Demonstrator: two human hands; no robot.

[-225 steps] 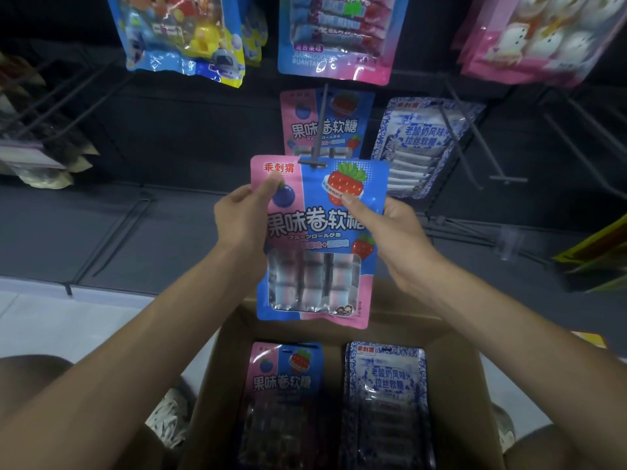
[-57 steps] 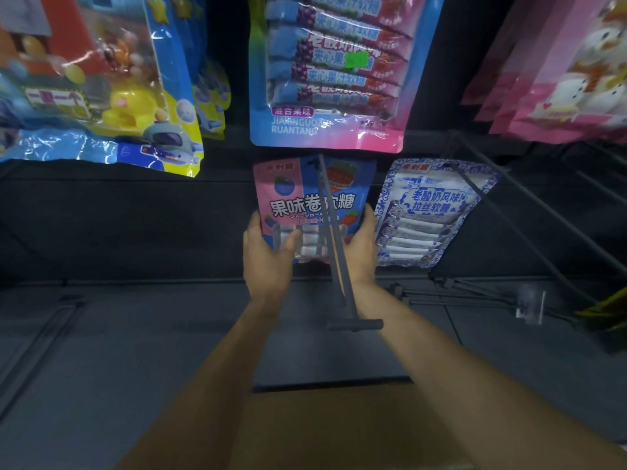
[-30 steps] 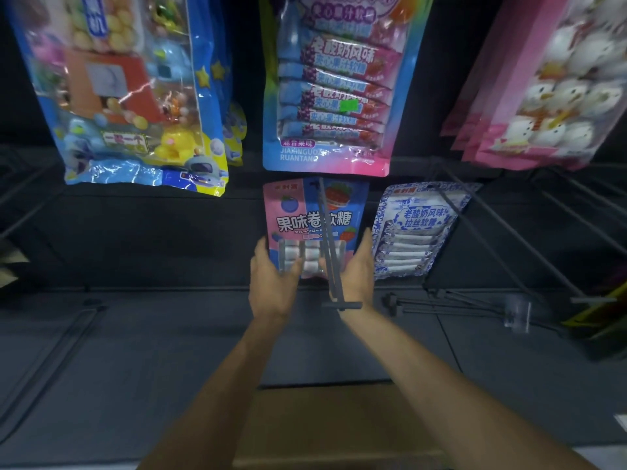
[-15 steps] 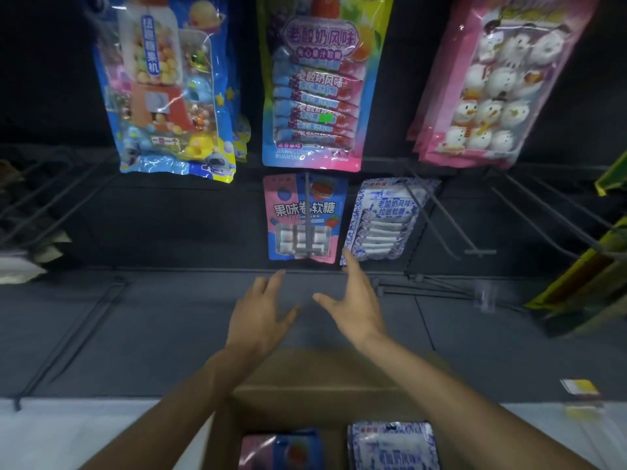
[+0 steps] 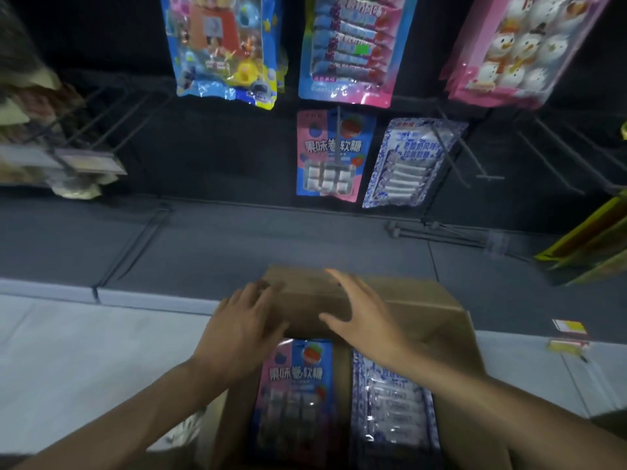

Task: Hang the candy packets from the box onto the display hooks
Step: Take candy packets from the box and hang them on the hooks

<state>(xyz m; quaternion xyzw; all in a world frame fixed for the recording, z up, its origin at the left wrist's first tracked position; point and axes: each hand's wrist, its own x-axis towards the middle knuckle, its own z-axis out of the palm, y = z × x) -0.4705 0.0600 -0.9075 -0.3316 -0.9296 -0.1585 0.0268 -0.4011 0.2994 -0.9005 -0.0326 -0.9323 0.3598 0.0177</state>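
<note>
Matt brown cardboard box; glossy plastic-film candy packets just under the left hand; thin dull metal display hooks beyond.

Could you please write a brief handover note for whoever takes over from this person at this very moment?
Left hand: open, empty, over the far end of the cardboard box.
Right hand: open, empty, beside it; blur hides whether either touches the flap.
Done: a pink-and-blue packet hangs on its hook; a blue-and-white packet hangs just right of it.
Left: a pink-and-blue stack and a blue-and-white stack lie side by side in the box.
Likely next: lift one and hang it with its match.
</note>
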